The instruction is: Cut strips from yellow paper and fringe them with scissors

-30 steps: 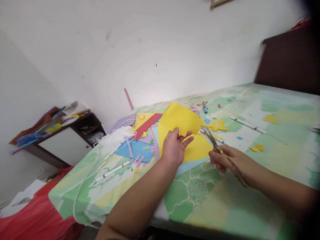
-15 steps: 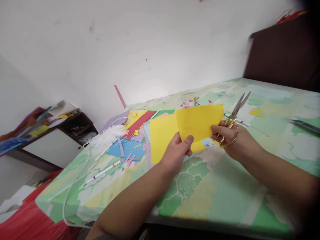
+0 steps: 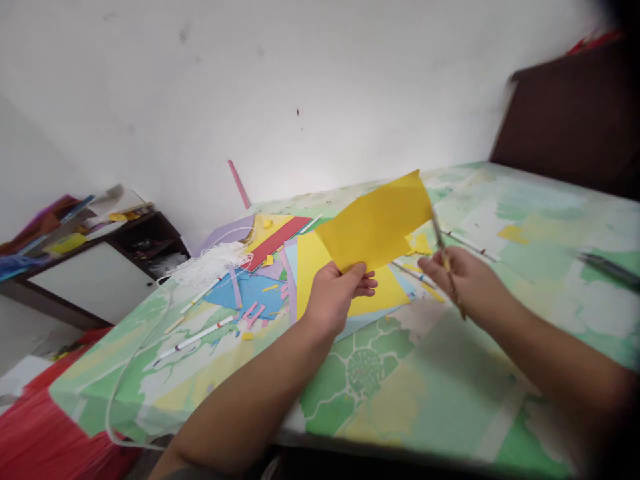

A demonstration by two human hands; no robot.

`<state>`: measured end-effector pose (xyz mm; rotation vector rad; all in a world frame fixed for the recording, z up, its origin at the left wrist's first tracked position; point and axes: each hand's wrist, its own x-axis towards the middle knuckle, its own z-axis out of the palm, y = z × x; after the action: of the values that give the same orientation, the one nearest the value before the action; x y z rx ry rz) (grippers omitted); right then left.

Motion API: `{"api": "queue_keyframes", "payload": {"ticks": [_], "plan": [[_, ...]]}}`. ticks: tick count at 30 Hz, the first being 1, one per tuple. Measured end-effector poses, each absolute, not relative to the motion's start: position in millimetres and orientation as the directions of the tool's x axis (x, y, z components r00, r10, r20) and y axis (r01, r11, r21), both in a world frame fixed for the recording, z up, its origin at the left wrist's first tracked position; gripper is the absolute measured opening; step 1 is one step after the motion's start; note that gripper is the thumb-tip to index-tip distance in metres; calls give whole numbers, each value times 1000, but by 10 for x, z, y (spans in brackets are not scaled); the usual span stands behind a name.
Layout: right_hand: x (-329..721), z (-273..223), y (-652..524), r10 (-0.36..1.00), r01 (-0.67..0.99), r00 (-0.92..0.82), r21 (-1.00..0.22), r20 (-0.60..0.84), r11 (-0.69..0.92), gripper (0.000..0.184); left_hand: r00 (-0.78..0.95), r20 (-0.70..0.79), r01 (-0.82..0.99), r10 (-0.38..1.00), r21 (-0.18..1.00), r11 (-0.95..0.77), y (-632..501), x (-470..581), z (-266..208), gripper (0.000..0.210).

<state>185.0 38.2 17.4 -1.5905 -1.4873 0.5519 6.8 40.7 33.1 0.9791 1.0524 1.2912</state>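
Pinched between the thumb and fingers of my left hand (image 3: 340,290) is a sheet of yellow paper (image 3: 377,223), tilted up above the table. My right hand (image 3: 457,277) grips gold-handled scissors (image 3: 447,261), seen nearly edge-on and blurred. Their blades point up and reach the right edge of the held sheet; I cannot tell whether they are cutting into it. Under the left hand lies another yellow sheet (image 3: 309,277) on a stack of coloured sheets.
On the patterned tablecloth (image 3: 430,400) lie a red strip (image 3: 277,241), a blue sheet (image 3: 260,293), white string (image 3: 215,261), several markers (image 3: 197,343) and paper scraps. A dark-bladed tool (image 3: 607,267) lies at right. A low cabinet (image 3: 95,277) stands left.
My right hand has let go of the sheet's edge and turned the scissors, bringing the blades to the sheet's right side. My left hand has tilted the sheet upward to the right.
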Motion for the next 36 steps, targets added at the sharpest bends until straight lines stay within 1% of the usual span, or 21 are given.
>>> {"api": "queue_keyframes", "payload": {"ticks": [1, 3, 4, 6, 9, 12, 15, 19, 23, 28, 32, 36], "plan": [[1818, 178, 350, 967, 669, 141, -740, 212, 64, 35, -53, -39, -282, 998, 959, 22, 421, 51, 370, 8], [1735, 152, 289, 985, 755, -5, -645, 174, 118, 37, -121, -18, -336, 992, 942, -24, 448, 25, 435, 10], [1689, 128, 262, 985, 774, -67, -615, 160, 152, 38, -143, -2, -352, 990, 935, -49, 459, 20, 456, 11], [1603, 73, 215, 980, 773, -152, -602, 131, 201, 39, -153, 35, -357, 988, 930, -88, 467, 27, 469, 12], [1508, 19, 156, 970, 735, -226, -638, 90, 230, 38, -102, 84, -309, 991, 945, -112, 441, 68, 435, 11], [1462, -5, 115, 964, 677, -251, -697, 85, 237, 35, -58, 99, -234, 993, 966, -110, 390, 102, 402, 11], [1439, -29, 101, 965, 652, -249, -723, 81, 229, 35, -73, 120, -152, 990, 980, -130, 357, 95, 408, 11], [1428, -63, 113, 966, 672, -248, -705, 74, 227, 37, -97, 167, -73, 981, 982, -174, 352, 47, 421, 13], [1435, -83, 116, 969, 632, -235, -746, 71, 208, 39, -115, 143, -22, 983, 989, -146, 336, 38, 402, 16], [1417, -105, 90, 966, 538, -244, -816, 89, 211, 41, -78, 84, -21, 993, 996, -86, 277, 94, 383, 19], [1395, -129, 89, 961, 522, -259, -822, 101, 227, 42, -57, 60, -11, 997, 998, -61, 259, 111, 372, 21], [1394, -155, 108, 960, 529, -258, -816, 105, 232, 43, -60, 48, -73, 997, 996, -52, 272, 104, 364, 22]]}}
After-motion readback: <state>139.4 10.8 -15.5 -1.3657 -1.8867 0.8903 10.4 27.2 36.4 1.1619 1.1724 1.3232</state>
